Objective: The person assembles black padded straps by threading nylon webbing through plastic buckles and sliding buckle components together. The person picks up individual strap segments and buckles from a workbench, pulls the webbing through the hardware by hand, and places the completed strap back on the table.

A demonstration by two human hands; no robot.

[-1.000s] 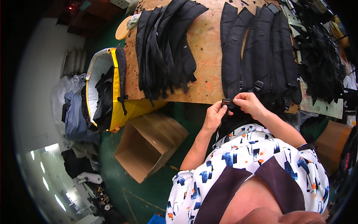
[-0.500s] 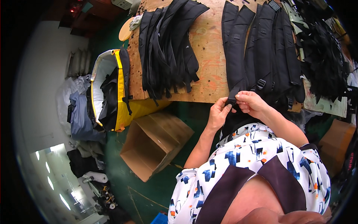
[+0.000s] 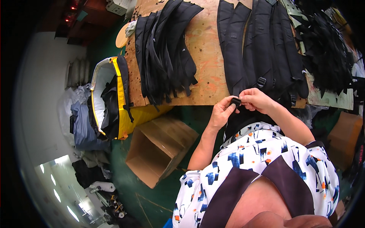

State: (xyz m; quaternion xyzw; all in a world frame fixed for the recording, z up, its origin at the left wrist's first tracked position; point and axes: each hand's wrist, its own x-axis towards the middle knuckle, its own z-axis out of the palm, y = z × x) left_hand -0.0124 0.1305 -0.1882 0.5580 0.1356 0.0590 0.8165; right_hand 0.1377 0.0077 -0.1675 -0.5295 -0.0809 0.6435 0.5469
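Note:
At the near edge of the table, a small black plastic buckle [image 3: 236, 102] hangs at the lower end of a padded black shoulder strap [image 3: 234, 49]. Thumb and fingers of my left hand [image 3: 221, 112] pinch the buckle from its left side. My right hand [image 3: 259, 102] is closed at the buckle's right side, its fingertips pressed together on what looks like the strap's webbing, mostly hidden by the fingers. More padded straps lie side by side just right of this one, and another black buckle [image 3: 261, 81] shows on them.
A pile of black strap pieces [image 3: 163, 49] lies left on the wooden table [image 3: 207, 45]. Below stand an open cardboard box [image 3: 161, 146] and a yellow bag with a white lining [image 3: 122, 98]. Black pieces [image 3: 327, 53] heap up at the right; another carton [image 3: 345, 136] stands below them.
The buckle has tilted, so its frame shows more plainly between my fingers. The webbing seen over it before is now mostly out of sight. The whole view has shifted slightly.

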